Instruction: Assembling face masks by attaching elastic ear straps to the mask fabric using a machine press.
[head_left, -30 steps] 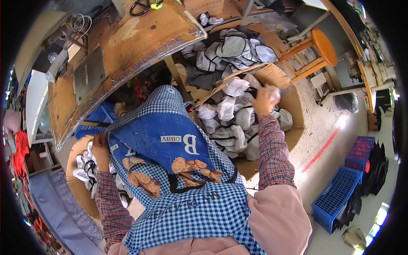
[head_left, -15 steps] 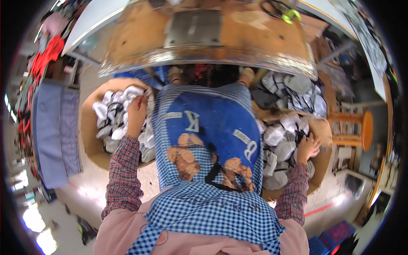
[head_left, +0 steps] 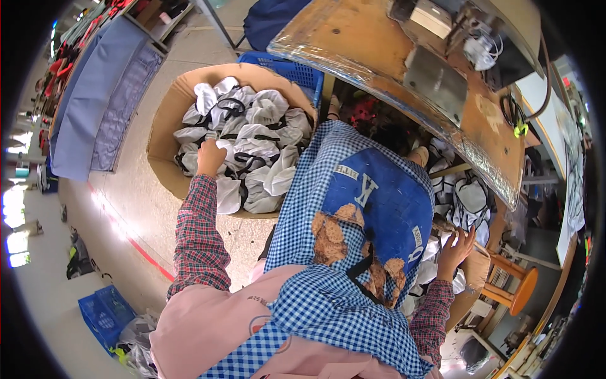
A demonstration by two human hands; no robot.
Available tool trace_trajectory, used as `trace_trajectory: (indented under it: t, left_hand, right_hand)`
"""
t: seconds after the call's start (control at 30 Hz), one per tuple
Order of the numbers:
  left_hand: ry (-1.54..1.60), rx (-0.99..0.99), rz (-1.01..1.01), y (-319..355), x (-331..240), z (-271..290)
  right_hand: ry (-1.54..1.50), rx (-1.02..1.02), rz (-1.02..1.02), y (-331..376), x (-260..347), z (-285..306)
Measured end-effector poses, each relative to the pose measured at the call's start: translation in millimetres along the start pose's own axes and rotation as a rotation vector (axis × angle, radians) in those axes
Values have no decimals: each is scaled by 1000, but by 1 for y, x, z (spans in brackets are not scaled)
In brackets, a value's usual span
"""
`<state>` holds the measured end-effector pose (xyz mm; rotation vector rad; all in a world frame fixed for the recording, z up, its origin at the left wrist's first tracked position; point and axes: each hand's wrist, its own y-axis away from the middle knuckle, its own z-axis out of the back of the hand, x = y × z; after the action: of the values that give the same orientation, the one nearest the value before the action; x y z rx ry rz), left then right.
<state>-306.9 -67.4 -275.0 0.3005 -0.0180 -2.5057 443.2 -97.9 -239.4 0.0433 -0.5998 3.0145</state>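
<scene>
Workshop floor, cardboard boxes either side of me.
Left hand closes on a white pouch; right hand open; I'd pinch one only.

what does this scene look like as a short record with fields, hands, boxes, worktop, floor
left hand: reaching into the cardboard box at the person's left, resting on the white and black fabric pieces piled in it
right hand: open, at the second box of similar white pieces on the right
clothing: blue checked apron over plaid sleeves
worktop: worn wooden table ahead, with a metal plate
floor: blue plastic crate lower left, wooden stool at right
</scene>
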Motion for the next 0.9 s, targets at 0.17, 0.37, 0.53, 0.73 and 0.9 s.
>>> trace_trajectory:
  t: [0.17,0.37,0.53,0.73,0.9]
  left_hand:
    - [-2,519,-185,29,-18,39]
    - [-161,620,-298,71,-50,70]
    - [-310,442,-216,62,-15,54]
    - [451,-79,-310,46,-88,141]
    - [1167,157,-450,81,-186,182]
  right_hand:
    - [-24,-17,27,-15,10,20]
    - [14,14,-31,-14,19,24]
    - [-12,-16,2,-23,30,27]
    - [-178,-69,47,-47,71,61]
    - [-670,-4,117,-74,158,101]
